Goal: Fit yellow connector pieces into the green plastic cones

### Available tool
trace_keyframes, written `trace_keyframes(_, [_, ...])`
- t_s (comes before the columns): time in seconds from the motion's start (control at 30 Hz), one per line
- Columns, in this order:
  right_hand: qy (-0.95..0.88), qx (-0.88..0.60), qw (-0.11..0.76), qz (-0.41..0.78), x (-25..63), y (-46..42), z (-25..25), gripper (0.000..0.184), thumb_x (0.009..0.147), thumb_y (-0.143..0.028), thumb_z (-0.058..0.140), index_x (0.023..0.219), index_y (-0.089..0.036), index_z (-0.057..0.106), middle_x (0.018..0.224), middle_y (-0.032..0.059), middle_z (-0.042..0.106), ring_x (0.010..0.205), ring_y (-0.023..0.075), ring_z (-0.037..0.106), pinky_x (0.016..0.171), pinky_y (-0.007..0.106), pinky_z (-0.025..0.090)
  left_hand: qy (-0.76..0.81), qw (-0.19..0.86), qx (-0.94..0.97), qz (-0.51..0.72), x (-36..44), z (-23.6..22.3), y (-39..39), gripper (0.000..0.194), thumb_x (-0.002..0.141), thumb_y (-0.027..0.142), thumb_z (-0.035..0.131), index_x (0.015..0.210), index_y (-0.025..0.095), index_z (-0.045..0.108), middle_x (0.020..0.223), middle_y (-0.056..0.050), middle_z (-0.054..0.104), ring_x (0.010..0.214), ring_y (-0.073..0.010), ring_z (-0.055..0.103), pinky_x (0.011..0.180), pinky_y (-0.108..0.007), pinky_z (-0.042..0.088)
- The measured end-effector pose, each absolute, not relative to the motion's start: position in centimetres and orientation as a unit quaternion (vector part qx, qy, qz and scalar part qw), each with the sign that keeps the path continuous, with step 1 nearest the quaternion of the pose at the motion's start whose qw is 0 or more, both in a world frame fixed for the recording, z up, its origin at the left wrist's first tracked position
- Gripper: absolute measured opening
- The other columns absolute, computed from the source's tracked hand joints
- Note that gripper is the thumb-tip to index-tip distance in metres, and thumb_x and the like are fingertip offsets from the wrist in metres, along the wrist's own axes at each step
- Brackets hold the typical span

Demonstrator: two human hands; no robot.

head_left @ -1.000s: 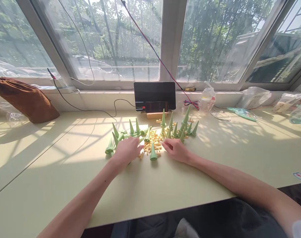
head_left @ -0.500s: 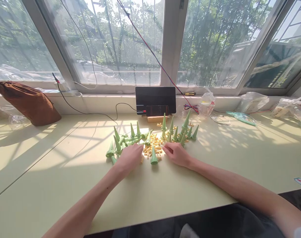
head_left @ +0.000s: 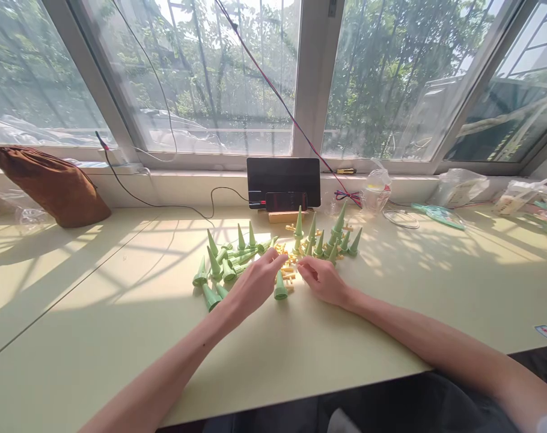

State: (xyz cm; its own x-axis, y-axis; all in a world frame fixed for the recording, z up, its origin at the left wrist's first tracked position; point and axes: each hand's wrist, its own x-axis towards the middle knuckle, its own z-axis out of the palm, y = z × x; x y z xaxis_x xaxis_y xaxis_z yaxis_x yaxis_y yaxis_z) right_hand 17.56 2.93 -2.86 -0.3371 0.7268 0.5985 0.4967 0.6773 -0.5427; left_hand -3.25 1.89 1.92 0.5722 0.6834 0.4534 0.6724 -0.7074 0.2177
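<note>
My left hand (head_left: 259, 278) reaches over the pile of small yellow pegs (head_left: 289, 278). Its fingers are drawn together, and what they hold, if anything, is hidden. Just right of the pile, my right hand (head_left: 324, 281) rests on its side with thumb and fingertips pinched; I cannot make out anything in the pinch. One green cone-shaped spike (head_left: 281, 291) stands between the hands, its tip partly covered by my left hand. More green spikes (head_left: 211, 297) lie and stand left of my left hand. Behind my right hand several upright green spikes (head_left: 338, 225) are grouped with yellow pegs among them.
At the back of the table (head_left: 255, 373), a dark tablet (head_left: 282, 171) leans behind a phone (head_left: 286, 201) on a small wooden stand (head_left: 285, 217). A brown drawstring bag (head_left: 59, 189) stands far left. Plastic bags (head_left: 376, 191) and cables line the windowsill side.
My left hand has moved right, from the green spikes to over the yellow pegs, uncovering spikes on the left. My right hand stays nearly in place. The view tilted slightly upward.
</note>
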Motion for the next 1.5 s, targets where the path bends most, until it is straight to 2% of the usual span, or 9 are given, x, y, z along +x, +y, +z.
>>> trace_keyframes(0.17, [-0.836,-0.3,0.448,0.102,17.7,2.8,-3.0,0.015,0.096,-0.024,0.044,0.104,-0.018,0.056,0.078,0.0018,0.06,0.056,0.01,0.047,0.057,0.024,0.039,0.323,0.042,0.9,0.288,-2.9,1.5,1.5,0.026,0.091,0.01,0.037,0.106,0.02,0.056,0.084,-0.004,0.054,0.065,-0.0125,0.054,0.059,-0.024,0.042])
trace_keyframes(0.43, [-0.865,-0.265,0.418,0.088,18.0,2.8,-3.3,0.015,0.098,-0.022,0.04,0.101,-0.019,0.055,0.078,0.0026,0.059,0.063,0.0125,0.05,0.06,0.025,0.041,0.264,0.034,0.912,0.312,-2.3,1.3,0.9,0.024,0.094,0.014,0.039,0.111,0.021,0.054,0.084,-0.004,0.062,0.071,-0.0148,0.06,0.062,-0.026,0.047])
trace_keyframes(0.6, [-0.876,-0.255,0.397,0.096,18.1,2.8,-3.4,0.018,0.099,-0.021,0.036,0.095,-0.019,0.054,0.078,0.0031,0.059,0.066,0.0135,0.052,0.062,0.026,0.041,0.254,0.0,0.915,0.313,-2.2,0.9,1.0,0.021,0.095,0.016,0.039,0.108,0.02,0.055,0.079,-0.003,0.061,0.064,-0.0133,0.057,0.057,-0.024,0.044])
trace_keyframes(0.83, [-0.841,-0.269,0.464,0.075,18.0,2.8,-3.4,0.022,0.099,-0.02,0.036,0.08,-0.02,0.047,0.067,-0.0012,0.047,0.058,0.0111,0.041,0.057,0.024,0.035,0.272,-0.011,0.906,0.324,-2.1,1.1,1.0,0.021,0.097,0.018,0.037,0.094,0.019,0.058,0.073,-0.001,0.053,0.059,-0.011,0.048,0.053,-0.022,0.036])
trace_keyframes(0.97, [-0.837,-0.275,0.467,0.08,18.0,2.8,-3.4,0.022,0.098,-0.022,0.038,0.077,-0.02,0.045,0.064,-0.0028,0.042,0.057,0.0103,0.038,0.055,0.024,0.034,0.281,-0.012,0.904,0.323,-2.2,1.0,1.1,0.023,0.096,0.016,0.037,0.089,0.018,0.058,0.072,-0.001,0.052,0.058,-0.0107,0.042,0.053,-0.022,0.033])
trace_keyframes(1.23, [-0.834,-0.285,0.466,0.078,17.9,2.7,-3.1,0.02,0.098,-0.024,0.039,0.081,-0.019,0.049,0.064,-0.0027,0.045,0.055,0.0101,0.039,0.054,0.023,0.034,0.299,-0.001,0.896,0.329,-2.1,1.0,1.2,0.024,0.098,0.023,0.037,0.085,0.017,0.057,0.073,-0.001,0.053,0.058,-0.0103,0.042,0.053,-0.022,0.033])
trace_keyframes(1.5, [-0.798,-0.337,0.493,0.081,18.0,2.9,-3.1,0.023,0.099,-0.029,0.038,0.082,-0.019,0.05,0.065,-0.0015,0.05,0.055,0.0102,0.044,0.053,0.023,0.037,0.379,-0.016,0.861,0.339,-1.9,0.9,1.1,0.033,0.097,0.03,0.04,0.07,0.017,0.055,0.065,0.0,0.05,0.052,-0.0093,0.039,0.05,-0.022,0.028])
